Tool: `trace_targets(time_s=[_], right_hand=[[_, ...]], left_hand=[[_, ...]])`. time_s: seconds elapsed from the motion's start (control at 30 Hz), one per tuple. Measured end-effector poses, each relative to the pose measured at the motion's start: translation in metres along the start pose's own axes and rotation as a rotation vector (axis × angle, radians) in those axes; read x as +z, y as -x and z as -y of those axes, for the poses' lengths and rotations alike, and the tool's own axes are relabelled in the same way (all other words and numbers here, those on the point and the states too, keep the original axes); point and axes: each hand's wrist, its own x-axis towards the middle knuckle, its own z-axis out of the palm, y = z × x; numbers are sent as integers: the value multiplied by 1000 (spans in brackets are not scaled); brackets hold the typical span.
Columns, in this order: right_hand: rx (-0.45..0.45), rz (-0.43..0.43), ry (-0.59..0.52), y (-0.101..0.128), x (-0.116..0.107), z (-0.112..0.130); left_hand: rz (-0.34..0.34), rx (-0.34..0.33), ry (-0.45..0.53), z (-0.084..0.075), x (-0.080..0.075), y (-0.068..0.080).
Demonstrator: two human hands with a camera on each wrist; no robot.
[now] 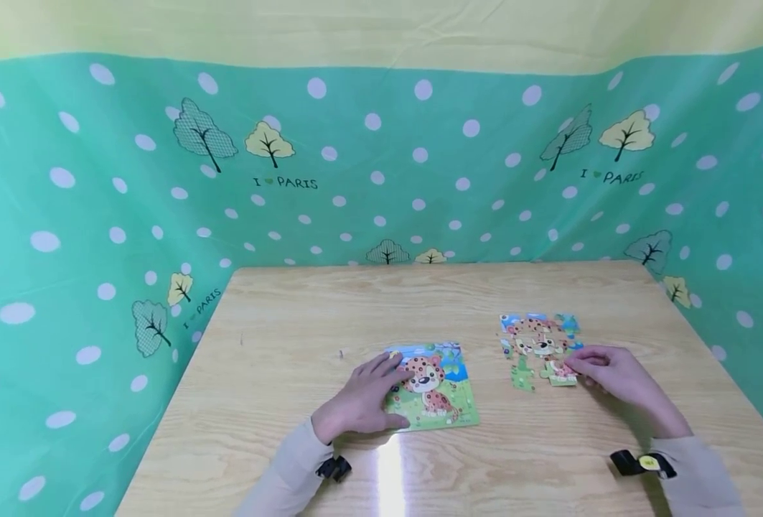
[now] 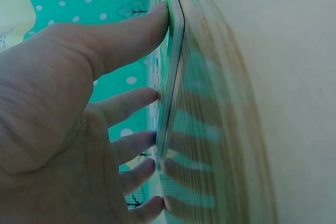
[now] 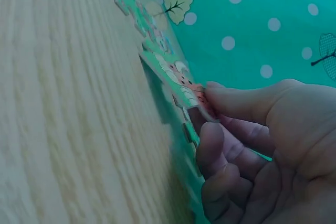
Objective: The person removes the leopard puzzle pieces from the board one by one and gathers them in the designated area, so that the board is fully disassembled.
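Operator: Puzzle board [image 1: 434,388] lies mid-table; where is the risk?

Manual: Your left hand [image 1: 363,402] presses it with spread fingers; it slides if you ease off. Loose pieces [image 1: 536,345] lie to its right. Your right hand [image 1: 614,373] pinches one piece [image 3: 181,85] at its edge; it may slip or scatter its neighbours.

your left hand [image 1: 364,402] covers the left edge of the picture board [image 1: 436,388], so its print there is hidden from the head view, and in the left wrist view the board shows only edge-on, its face unreadable. your right hand [image 1: 614,373] hides part of the puzzle piece [image 1: 562,373] it pinches; in the right wrist view that piece [image 3: 181,85] is blurred and its picture cannot be made out. the loose pieces [image 1: 536,341] are too small in the head view to count, and both forearms are cut off by the bottom edge.
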Motion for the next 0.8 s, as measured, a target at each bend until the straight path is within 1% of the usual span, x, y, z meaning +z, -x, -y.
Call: trace_targets(time_s=[0.07,0.27,0.47,0.67,0.8], right_hand=[[0,6,16,-1,2,0],[-28,-43,113,-3,7,-5],[-47,-66,188,-5,8,-3],[-49,-81,214,-7,11,-4],[-59,-93,209,-7,13,-3]], left_hand=[[0,-1,0,1,-1,-1],[7,0,13,1,-2,-1],[8,-2,11,1,-1,-1],[6,1,25,0,-3,-1],[6,4,32,1,-3,-1]])
